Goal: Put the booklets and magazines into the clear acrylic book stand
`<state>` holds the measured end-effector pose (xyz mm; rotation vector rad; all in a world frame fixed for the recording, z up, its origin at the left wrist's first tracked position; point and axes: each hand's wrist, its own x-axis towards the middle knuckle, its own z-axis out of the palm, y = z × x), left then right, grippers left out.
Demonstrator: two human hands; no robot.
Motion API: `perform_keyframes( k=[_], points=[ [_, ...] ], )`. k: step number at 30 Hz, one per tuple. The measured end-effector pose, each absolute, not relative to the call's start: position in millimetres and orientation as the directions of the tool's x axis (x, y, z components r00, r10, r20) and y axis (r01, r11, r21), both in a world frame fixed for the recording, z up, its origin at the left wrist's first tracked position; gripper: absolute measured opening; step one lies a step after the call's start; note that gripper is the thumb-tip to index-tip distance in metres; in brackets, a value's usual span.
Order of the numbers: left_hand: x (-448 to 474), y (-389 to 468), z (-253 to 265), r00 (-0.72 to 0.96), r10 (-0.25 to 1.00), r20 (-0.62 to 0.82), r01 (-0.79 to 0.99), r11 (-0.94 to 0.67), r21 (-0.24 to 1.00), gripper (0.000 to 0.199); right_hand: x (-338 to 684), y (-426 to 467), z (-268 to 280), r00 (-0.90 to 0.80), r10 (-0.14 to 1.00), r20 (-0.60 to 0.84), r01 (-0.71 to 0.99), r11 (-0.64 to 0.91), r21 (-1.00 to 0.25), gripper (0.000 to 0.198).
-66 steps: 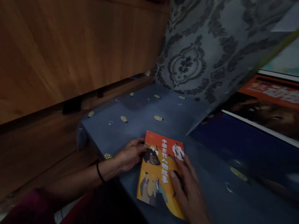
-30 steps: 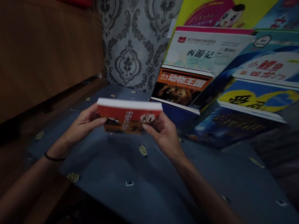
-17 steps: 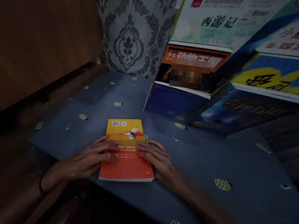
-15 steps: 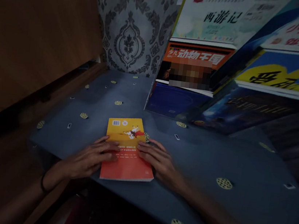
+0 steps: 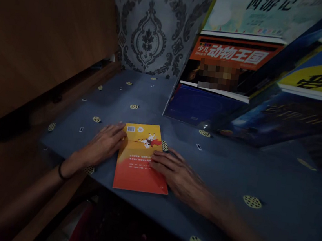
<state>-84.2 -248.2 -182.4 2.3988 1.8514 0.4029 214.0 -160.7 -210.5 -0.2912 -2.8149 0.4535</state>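
A yellow-and-red paperback book lies flat on the table, barcode at its far left corner and a small white-horse picture near its far edge. My left hand rests at the book's left edge, fingertips touching it close to that corner; its fingers are stretched out, and the thumb is hard to make out. On the right side of the cover lies my right hand, its fingers extended over the printed lines. The hands cover parts of the left and right edges.
The blue tabletop has yellow spotted patterns. A display rack with several large books, including an orange-topped one, stands at the back right. Behind is patterned wallpaper; a brown wooden panel rises at left.
My left hand has slid off the cover's middle toward the far left corner. My right hand stays on the right side. The view has shifted, so the scene sits differently in frame.
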Motion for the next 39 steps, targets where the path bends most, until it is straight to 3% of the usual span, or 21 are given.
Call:
perform_keyframes(
  k=[3,7,12,15,23,30,39],
  points=[
    [-86,-237,-190,0.136,0.98,0.144,0.971,-0.161,0.179,0.026,200,-159,-208,-0.917,0.272,0.293,0.166,0.926,-0.339,0.043],
    [-84,-236,-196,0.128,0.981,0.147,0.967,-0.156,0.203,0.024,183,-154,-214,-0.85,0.378,0.366,0.265,0.908,-0.324,0.035],
    [-83,-236,-193,0.124,0.981,0.147,0.961,-0.156,0.229,0.022,175,-147,-229,-0.754,0.583,0.302,0.434,0.788,-0.437,0.041],
    [-83,-232,-190,0.146,0.98,0.139,0.965,-0.172,0.198,0.022,176,-148,-232,-0.726,0.637,0.259,0.451,0.725,-0.521,0.041],
    [-81,-219,-185,0.216,0.973,0.08,0.969,-0.224,0.104,0.023,180,-149,-228,-0.7,0.675,0.236,0.404,0.645,-0.648,0.042],
    [-68,-207,-179,0.261,0.962,0.081,0.963,-0.254,-0.088,0.04,184,-146,-231,-0.698,0.677,0.233,0.388,0.632,-0.671,0.042],
    [-53,-190,-184,0.337,0.938,0.081,0.94,-0.339,0.02,0.04,182,-146,-230,-0.691,0.678,0.25,0.396,0.645,-0.654,0.04]
  ],
)
